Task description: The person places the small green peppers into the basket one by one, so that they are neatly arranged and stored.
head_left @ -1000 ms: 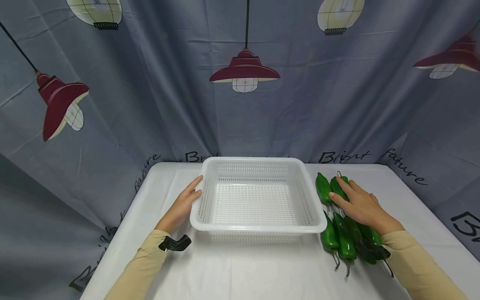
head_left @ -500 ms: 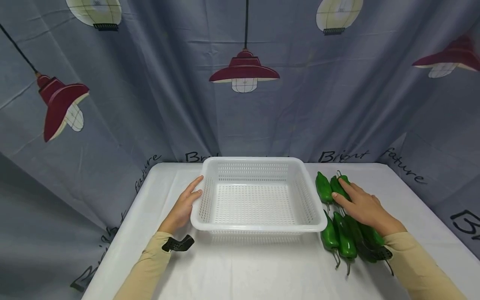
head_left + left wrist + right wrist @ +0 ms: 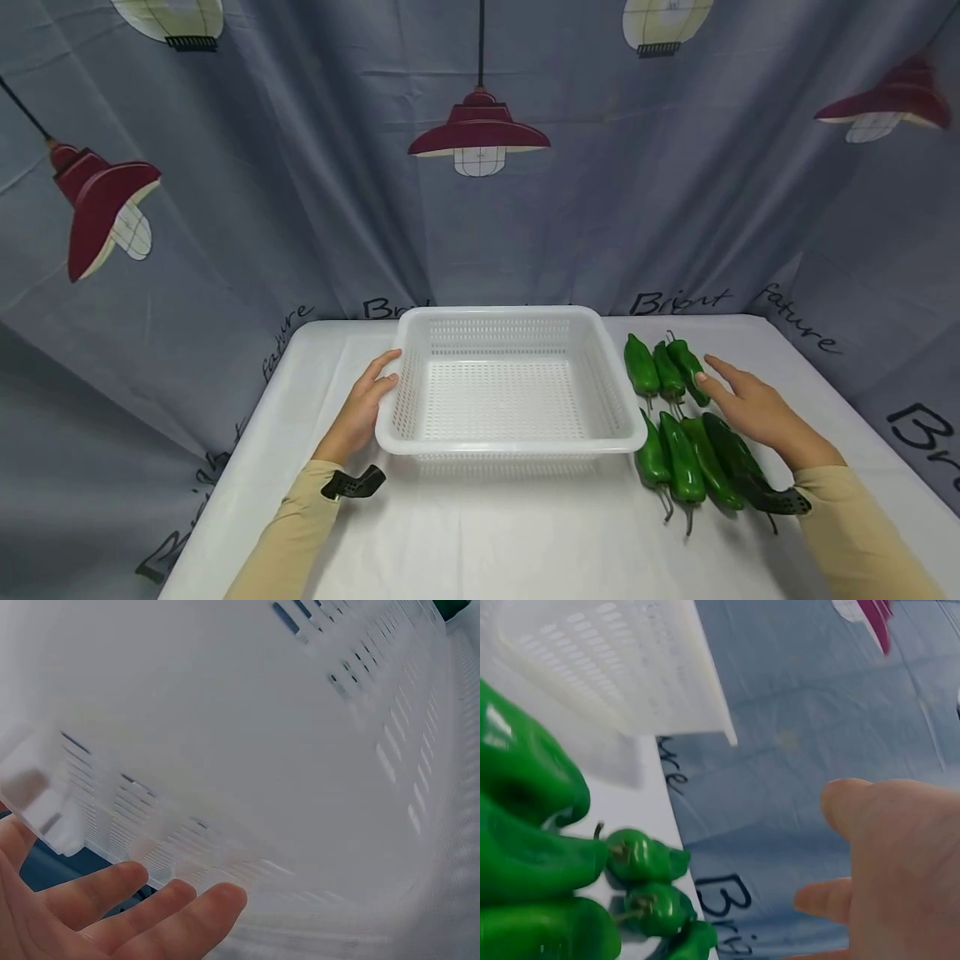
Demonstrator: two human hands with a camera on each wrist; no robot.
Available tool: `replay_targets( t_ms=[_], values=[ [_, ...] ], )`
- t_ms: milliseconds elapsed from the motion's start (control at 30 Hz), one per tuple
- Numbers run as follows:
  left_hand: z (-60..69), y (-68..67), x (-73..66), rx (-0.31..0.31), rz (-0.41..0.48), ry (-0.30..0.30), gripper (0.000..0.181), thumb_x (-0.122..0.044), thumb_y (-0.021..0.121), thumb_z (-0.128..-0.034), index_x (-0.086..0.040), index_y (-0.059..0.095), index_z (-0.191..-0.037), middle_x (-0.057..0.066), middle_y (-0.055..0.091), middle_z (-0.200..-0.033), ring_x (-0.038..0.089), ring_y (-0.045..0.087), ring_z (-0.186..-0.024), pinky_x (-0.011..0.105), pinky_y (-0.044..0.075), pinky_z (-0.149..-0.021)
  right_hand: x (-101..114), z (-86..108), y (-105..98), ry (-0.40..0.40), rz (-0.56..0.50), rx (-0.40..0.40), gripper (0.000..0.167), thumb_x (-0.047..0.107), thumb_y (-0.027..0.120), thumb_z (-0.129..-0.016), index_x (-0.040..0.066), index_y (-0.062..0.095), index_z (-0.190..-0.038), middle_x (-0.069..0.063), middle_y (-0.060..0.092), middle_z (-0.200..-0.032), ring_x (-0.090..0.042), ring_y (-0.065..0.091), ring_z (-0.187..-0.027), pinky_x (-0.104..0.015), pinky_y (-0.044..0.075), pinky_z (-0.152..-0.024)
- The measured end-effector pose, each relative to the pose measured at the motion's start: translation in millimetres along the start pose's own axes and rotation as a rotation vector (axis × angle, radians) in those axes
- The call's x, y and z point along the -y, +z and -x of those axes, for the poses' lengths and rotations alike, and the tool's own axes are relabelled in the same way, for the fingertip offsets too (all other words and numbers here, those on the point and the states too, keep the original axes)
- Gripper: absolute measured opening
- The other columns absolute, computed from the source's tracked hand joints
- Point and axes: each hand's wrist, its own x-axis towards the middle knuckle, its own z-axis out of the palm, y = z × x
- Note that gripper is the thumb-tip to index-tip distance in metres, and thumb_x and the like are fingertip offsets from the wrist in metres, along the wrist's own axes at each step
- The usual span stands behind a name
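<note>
A white perforated basket [image 3: 510,447] stands mid-table with nothing in it. At its left wall, my left hand [image 3: 358,415] touches the rim; in the left wrist view, the fingers of that hand [image 3: 154,915] are extended by the slotted wall of the basket [image 3: 217,697]. Green peppers lie right of the basket in two groups, three at the back [image 3: 641,367] and several in front [image 3: 683,467]. My right hand [image 3: 765,415] is just right of them, fingers extended and nothing held. The right wrist view shows this hand [image 3: 907,862] apart from the front peppers [image 3: 525,862].
A white cloth [image 3: 450,533] covers the table. Behind its back edge hangs a grey-blue curtain [image 3: 337,183] with printed red lamps and lettering. Each wrist wears a black strap-like device, the left one [image 3: 354,483] below the basket's front left corner.
My right hand has moved right, away from above the peppers, uncovering more of them. My left hand stays at the basket. The head view has shifted slightly.
</note>
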Motion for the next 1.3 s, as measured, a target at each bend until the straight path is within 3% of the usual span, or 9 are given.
replay_targets(
  t_ms=[300,533,633,767,1033,1300],
  values=[
    [-0.6,-2.4,-1.7,-0.01,0.003,-0.001,0.051,-0.02,0.035,-0.11,-0.021,0.027,-0.16,0.016,0.034,-0.162,0.028,0.051,-0.128,0.026,0.05,-0.092,-27,5.9,-2,0.078,-0.031,0.027,0.079,0.053,0.02,-0.109,-0.009,0.016,-0.157,-0.047,0.023,-0.153,-0.07,0.029,-0.132,-0.08,0.033,-0.1],
    [-0.6,-3.5,0.4,-0.017,0.005,0.0,0.051,-0.019,0.035,-0.1099,-0.021,0.027,-0.16,0.013,0.028,-0.166,0.032,0.046,-0.136,0.023,0.049,-0.094,-45,9.7,5,0.084,-0.072,0.042,0.08,0.053,0.018,-0.109,-0.012,0.019,-0.156,-0.047,0.022,-0.153,-0.068,0.028,-0.135,-0.079,0.032,-0.102],
    [0.2,-3.8,1.3,-0.02,0.006,-0.005,0.051,-0.019,0.035,-0.1099,-0.021,0.026,-0.161,0.012,0.027,-0.167,0.033,0.045,-0.139,0.023,0.049,-0.095,-52,12.0,12,0.08,-0.087,0.034,0.077,0.05,0.018,-0.11,-0.013,0.023,-0.154,-0.047,0.025,-0.152,-0.066,0.041,-0.129,-0.072,0.043,-0.097],
    [0.2,-3.9,1.6,-0.013,0.006,0.001,0.051,-0.02,0.035,-0.1101,-0.021,0.026,-0.16,0.013,0.029,-0.166,0.033,0.046,-0.137,0.024,0.049,-0.094,-61,17.5,19,0.069,-0.123,0.031,0.067,0.04,0.021,-0.112,-0.014,0.029,-0.151,-0.049,0.031,-0.147,-0.063,0.055,-0.117,-0.058,0.057,-0.081],
    [-1.7,-4.0,2.3,-0.005,0.014,0.01,0.051,-0.02,0.034,-0.1105,-0.021,0.026,-0.161,0.014,0.027,-0.166,0.032,0.045,-0.137,0.023,0.049,-0.095,-70,24.2,30,0.051,-0.14,0.016,0.055,0.027,0.036,-0.111,-0.013,0.034,-0.148,-0.048,0.045,-0.136,-0.052,0.062,-0.109,-0.04,0.057,-0.071],
    [0.4,0.4,1.5,0.004,0.034,0.01,0.052,-0.02,0.033,-0.1103,-0.02,0.024,-0.161,0.014,0.025,-0.167,0.034,0.043,-0.139,0.023,0.048,-0.095,-71,26.5,38,0.002,-0.093,0.004,0.056,0.021,0.054,-0.103,-0.014,0.039,-0.145,-0.049,0.049,-0.131,-0.065,0.053,-0.116,-0.064,0.055,-0.085]
  ],
)
